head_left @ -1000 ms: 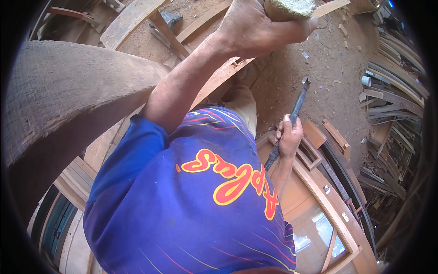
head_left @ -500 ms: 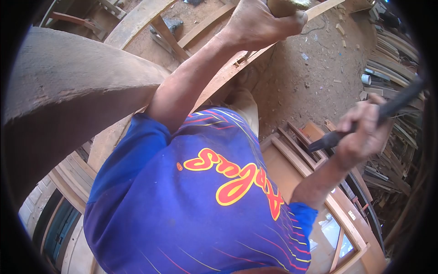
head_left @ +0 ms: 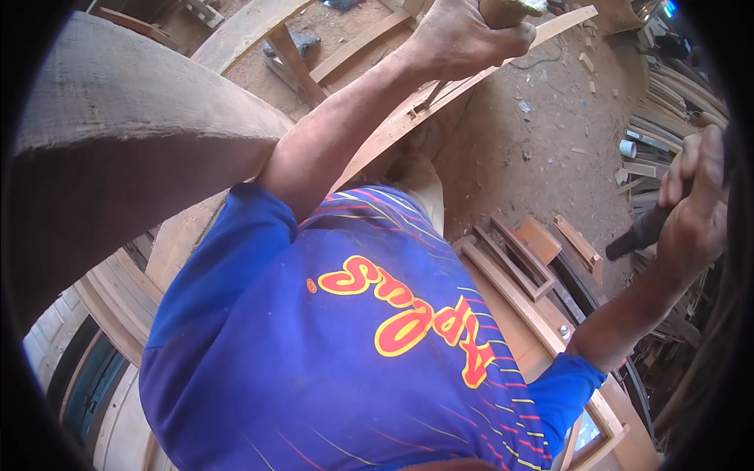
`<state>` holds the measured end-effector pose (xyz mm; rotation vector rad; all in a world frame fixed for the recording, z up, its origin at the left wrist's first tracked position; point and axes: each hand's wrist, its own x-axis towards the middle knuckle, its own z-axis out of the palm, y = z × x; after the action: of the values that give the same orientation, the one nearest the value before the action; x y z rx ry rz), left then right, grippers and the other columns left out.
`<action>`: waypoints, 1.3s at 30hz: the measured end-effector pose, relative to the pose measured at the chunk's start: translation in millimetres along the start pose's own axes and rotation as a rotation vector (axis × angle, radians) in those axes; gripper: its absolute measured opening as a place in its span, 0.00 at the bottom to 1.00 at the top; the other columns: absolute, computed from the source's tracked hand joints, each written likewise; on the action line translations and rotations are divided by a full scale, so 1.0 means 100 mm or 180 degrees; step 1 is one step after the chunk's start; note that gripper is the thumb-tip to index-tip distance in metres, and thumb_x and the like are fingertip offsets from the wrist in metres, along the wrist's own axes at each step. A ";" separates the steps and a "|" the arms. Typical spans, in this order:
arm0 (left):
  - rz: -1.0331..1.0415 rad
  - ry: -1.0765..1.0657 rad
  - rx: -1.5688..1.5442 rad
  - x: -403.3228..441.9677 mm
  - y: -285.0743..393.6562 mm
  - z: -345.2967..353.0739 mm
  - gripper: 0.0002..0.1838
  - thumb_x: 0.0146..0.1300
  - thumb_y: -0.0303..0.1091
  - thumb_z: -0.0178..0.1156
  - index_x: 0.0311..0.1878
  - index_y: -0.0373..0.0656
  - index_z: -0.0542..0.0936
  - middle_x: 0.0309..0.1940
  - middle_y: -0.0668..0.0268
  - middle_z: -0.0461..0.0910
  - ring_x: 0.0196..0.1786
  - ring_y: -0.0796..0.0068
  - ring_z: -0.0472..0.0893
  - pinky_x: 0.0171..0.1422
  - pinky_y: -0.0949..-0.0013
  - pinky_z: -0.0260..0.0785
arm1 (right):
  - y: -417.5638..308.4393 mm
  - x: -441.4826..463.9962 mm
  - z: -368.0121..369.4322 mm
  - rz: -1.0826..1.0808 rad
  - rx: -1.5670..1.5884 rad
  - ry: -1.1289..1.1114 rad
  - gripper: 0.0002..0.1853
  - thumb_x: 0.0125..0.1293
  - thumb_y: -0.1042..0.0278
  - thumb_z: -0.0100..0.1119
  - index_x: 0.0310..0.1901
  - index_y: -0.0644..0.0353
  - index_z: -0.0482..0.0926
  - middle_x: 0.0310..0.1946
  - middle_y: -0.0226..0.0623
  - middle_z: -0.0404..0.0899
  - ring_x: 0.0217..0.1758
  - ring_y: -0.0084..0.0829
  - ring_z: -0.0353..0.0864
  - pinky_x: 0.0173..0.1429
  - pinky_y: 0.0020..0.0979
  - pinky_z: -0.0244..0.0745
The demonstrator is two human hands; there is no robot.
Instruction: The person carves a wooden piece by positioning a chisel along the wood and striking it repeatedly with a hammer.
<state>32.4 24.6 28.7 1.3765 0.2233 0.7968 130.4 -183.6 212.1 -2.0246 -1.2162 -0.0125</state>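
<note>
The right hand (head_left: 695,200) swings its tightly gripped dark tool (head_left: 638,233) to frame right, away from the left hand (head_left: 463,41) clasping a rounded piece (head_left: 501,12).

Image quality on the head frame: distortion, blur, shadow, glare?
Head view, overall: fisheye, black rim; head view, right edge: right hand slightly soft, its tool running into the dark border; head view, left: large timber's underside deeply shadowed; head view, lower right: pane bright with glare.

Soft daylight; the timber (head_left: 149,145) at left is shadowed beneath; right hand (head_left: 695,196) dim against black fisheye rim.
</note>
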 end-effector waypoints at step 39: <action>-0.0122 -0.0263 0.0748 0.17 -0.18 0.19 0.15 0.64 0.41 0.67 0.48 0.40 0.84 0.31 0.69 0.84 0.36 0.79 0.83 0.44 0.67 0.77 | 0.54 0.29 -0.39 0.0385 -0.0971 -0.0004 0.09 0.78 0.66 0.57 0.54 0.59 0.78 0.26 0.33 0.73 0.29 0.23 0.75 0.33 0.33 0.69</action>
<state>62.2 20.4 20.8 1.6181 0.2847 0.6960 201.7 -199.5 218.4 -2.3594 -1.1454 -0.1461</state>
